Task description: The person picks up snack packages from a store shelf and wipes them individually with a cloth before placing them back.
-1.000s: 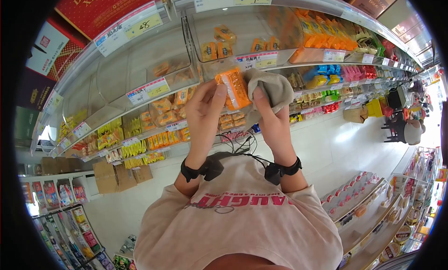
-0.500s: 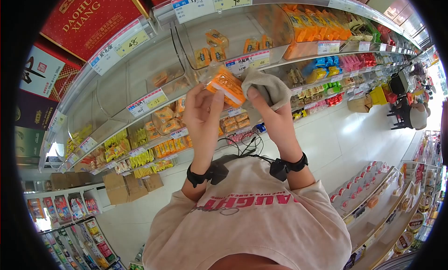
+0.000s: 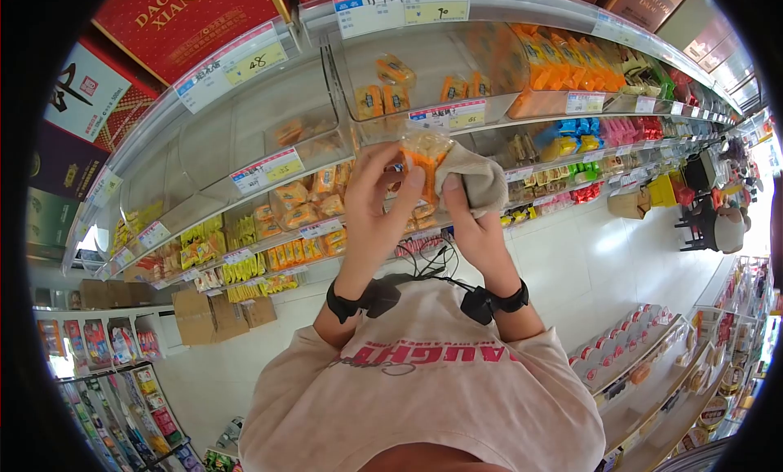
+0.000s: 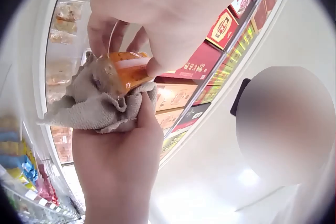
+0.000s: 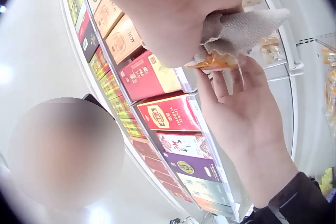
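Between both hands is a small packet of snack food (image 3: 425, 155) in an orange and clear wrapper. The left hand (image 3: 378, 190) pinches its left side between thumb and fingers. In the right hand (image 3: 479, 225) is a bunched grey-beige cloth (image 3: 479, 177), its thumb lying over the folds. That cloth laps the packet's right side in the head view. From the left wrist, the orange wrapper (image 4: 131, 73) with its pale band shows above the cloth (image 4: 97, 108). The right wrist view shows only a strip of the wrapper (image 5: 216, 62) below the cloth; the right fingers are largely hidden there.
Just beyond the hands are clear shelf bins (image 3: 424, 60) with several similar orange packets (image 3: 383, 99). Price tags (image 3: 265, 170) line the shelf edges. Red gift boxes (image 3: 183, 23) stand upper left, and cardboard (image 3: 214, 315) lies low on the left. Black cables (image 3: 424, 256) hang near the chest.
The packet tilted leftward and has since been turned more upright, its clear end now at the top. The cloth has come further over its right side. Both hands keep their holds.
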Motion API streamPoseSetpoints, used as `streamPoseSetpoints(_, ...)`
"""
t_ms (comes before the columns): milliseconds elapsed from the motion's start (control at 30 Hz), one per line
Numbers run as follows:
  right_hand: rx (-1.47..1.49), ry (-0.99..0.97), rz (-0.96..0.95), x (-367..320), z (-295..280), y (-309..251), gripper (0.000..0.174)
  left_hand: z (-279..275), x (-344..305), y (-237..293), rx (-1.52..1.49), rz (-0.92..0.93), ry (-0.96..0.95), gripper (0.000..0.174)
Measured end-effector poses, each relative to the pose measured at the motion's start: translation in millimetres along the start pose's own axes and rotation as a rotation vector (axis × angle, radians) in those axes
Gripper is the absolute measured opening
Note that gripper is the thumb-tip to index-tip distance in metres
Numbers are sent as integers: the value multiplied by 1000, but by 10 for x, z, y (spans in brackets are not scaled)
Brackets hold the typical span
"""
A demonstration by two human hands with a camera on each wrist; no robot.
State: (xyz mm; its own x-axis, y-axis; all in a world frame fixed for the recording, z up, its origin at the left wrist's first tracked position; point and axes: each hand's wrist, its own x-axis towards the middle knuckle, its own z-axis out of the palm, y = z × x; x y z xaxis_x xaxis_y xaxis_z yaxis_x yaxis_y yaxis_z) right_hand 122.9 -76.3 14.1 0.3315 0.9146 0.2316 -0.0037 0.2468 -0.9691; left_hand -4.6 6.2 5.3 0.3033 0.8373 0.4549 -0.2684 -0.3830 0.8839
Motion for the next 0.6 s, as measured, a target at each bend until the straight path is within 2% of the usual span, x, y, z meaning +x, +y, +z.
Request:
streamPoseSetpoints(100, 50, 42, -98, 24, 41, 27, 38, 11, 6, 107, 171, 156, -101, 49)
streamPoseSetpoints(300, -56, -38, -174, 63, -49, -31, 39, 17, -20, 130, -176, -26, -19, 56)
streamPoseSetpoints(400, 61, -27, -143, 27, -65, 49, 41, -7, -44, 55, -222, 8, 4, 53)
streamPoseSetpoints(500, 232, 33, -164, 77, -23, -7, 43, -6, -37, 44, -164, -27, 7, 54)
streamPoseSetpoints(533, 285, 58, -184, 104, -4, -47, 43, -13, -43, 42, -44, 27, -59, 55)
streamPoseSetpoints(600, 179, 54, -161, 118, 13, -105, 41, -36, -48, 51, 196, 136, -191, 57)
